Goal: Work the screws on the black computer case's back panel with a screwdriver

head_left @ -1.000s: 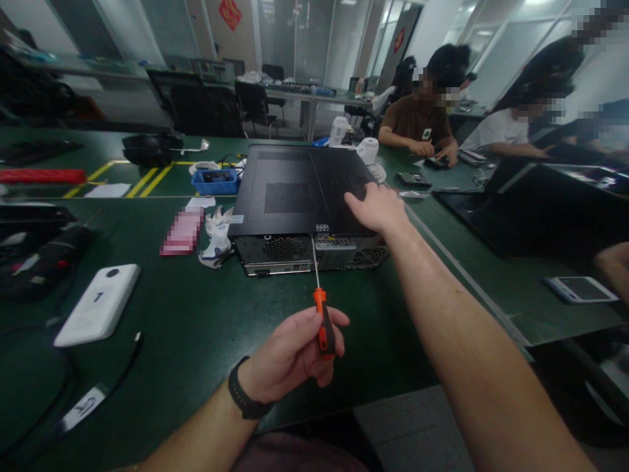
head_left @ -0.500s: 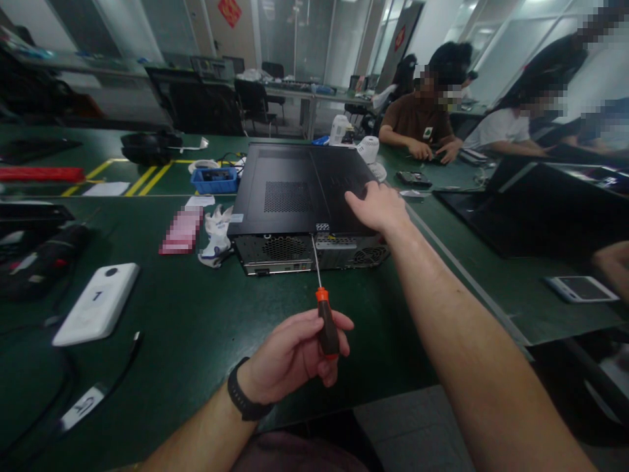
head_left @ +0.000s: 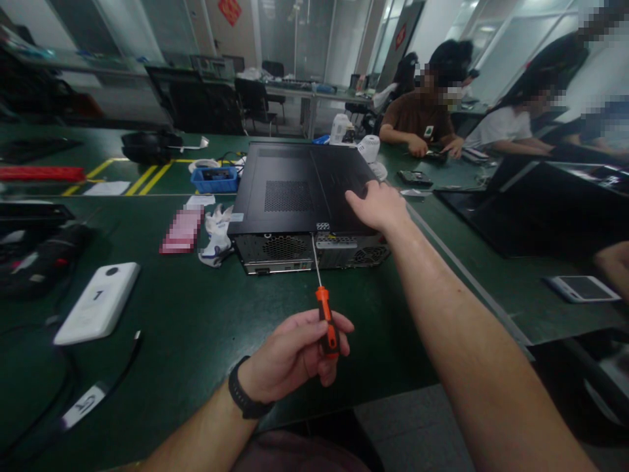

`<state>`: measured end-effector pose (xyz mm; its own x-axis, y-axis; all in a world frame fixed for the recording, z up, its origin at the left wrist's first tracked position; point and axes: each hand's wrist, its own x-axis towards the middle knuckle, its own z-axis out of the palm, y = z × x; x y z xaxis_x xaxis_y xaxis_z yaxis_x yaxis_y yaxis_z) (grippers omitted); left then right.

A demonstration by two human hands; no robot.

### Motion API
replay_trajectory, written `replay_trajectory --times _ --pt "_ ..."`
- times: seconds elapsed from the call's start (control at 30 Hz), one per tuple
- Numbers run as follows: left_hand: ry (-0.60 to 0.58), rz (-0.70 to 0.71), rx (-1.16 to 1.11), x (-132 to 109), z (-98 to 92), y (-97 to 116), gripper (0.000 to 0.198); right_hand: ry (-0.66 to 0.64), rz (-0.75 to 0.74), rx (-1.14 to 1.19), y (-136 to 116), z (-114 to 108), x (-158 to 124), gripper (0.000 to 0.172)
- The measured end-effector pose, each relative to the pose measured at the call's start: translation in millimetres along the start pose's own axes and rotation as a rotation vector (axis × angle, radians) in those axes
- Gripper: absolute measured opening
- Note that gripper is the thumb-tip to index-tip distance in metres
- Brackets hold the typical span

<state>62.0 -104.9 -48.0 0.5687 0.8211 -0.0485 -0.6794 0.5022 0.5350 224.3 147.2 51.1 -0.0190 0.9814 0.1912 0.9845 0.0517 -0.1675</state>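
A black computer case (head_left: 289, 170) lies flat on the green table (head_left: 196, 308), its rear panel with vents and ports facing me. My left hand (head_left: 299, 351), with a black watch on the wrist, holds an orange and black screwdriver (head_left: 327, 321) between thumb and fingers. The thin shaft reaches forward, and its tip meets the upper edge of the rear panel near the middle. My right hand (head_left: 378, 206) rests on the right side of the case's top, thumb and fingers spread.
Left of the case are a blue bin (head_left: 215, 179), a white glove (head_left: 216, 236) and a pink item (head_left: 183, 229). A white power bank (head_left: 98, 303) and a cable (head_left: 128, 357) lie nearer. At right are a phone (head_left: 584, 288), a dark screen (head_left: 535, 210) and seated people.
The screwdriver's handle has turned in my left hand, so an orange stripe now faces up. My right hand stays on the case.
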Motion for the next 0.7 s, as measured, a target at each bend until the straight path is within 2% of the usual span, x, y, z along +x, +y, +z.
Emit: replay_trajectory --times 0.1,0.2,0.3,0.47,0.6,0.7 --pt "0.006 0.034 0.016 0.2 0.0 -2.2 0.029 0.001 0.000 0.001 -0.4 -0.8 -1.1 0.076" --pt "-0.035 0.082 0.038 0.6 -2.2 -6.1 0.028 -0.002 0.001 0.000 -0.8 -1.4 -1.9 0.076" --pt "-0.057 0.077 0.016 0.3 -2.7 -6.0 0.028 -0.006 0.007 -0.001 -0.9 -1.6 -1.9 0.077" --pt "-0.043 0.013 -0.071 -0.4 2.2 1.6 0.041 -0.006 0.005 0.006 -0.9 -1.9 -1.9 0.077" --pt "-0.043 0.028 -0.058 -0.2 0.9 0.2 0.026 -0.005 0.004 0.000 -1.0 -2.0 -2.2 0.077" --pt "-0.049 0.063 -0.013 -0.3 -2.2 -3.2 0.024 -0.009 0.005 -0.004 -1.0 -2.2 -2.2 0.077"
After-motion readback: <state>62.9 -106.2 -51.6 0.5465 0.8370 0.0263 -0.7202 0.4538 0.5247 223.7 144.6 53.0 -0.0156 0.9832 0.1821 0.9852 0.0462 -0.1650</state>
